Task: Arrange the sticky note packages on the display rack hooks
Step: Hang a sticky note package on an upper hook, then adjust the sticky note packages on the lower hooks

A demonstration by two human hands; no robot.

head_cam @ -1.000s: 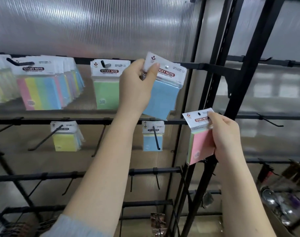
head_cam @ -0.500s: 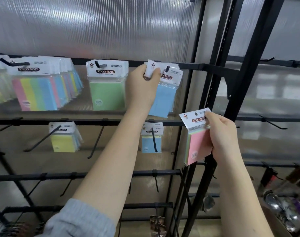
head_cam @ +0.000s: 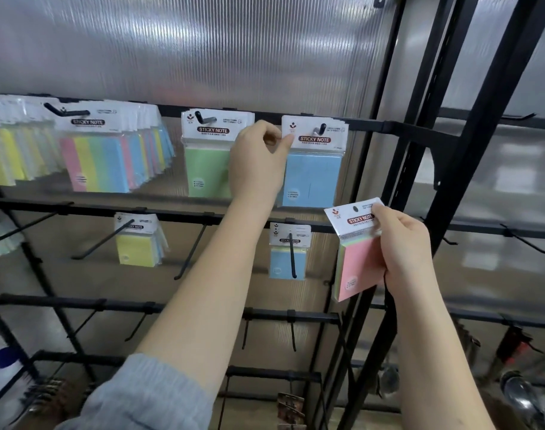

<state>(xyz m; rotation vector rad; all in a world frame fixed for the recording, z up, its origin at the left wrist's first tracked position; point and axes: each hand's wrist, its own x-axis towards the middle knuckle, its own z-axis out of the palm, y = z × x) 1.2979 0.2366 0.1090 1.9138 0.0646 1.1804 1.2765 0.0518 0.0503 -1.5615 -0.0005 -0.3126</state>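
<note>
On hook (head_cam: 320, 129), fingers (head_cam: 288, 140) pinching blue pack (head_cam: 313, 178)

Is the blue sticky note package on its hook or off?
On: the hook pokes through the blue sticky note package; left hand pinches its header.

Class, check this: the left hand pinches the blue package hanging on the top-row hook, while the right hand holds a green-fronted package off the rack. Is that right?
Not quite. In the head view the right hand holds a pink-fronted package, not green. The rest stands: the left hand pinches the blue package on the top-row hook.
</note>
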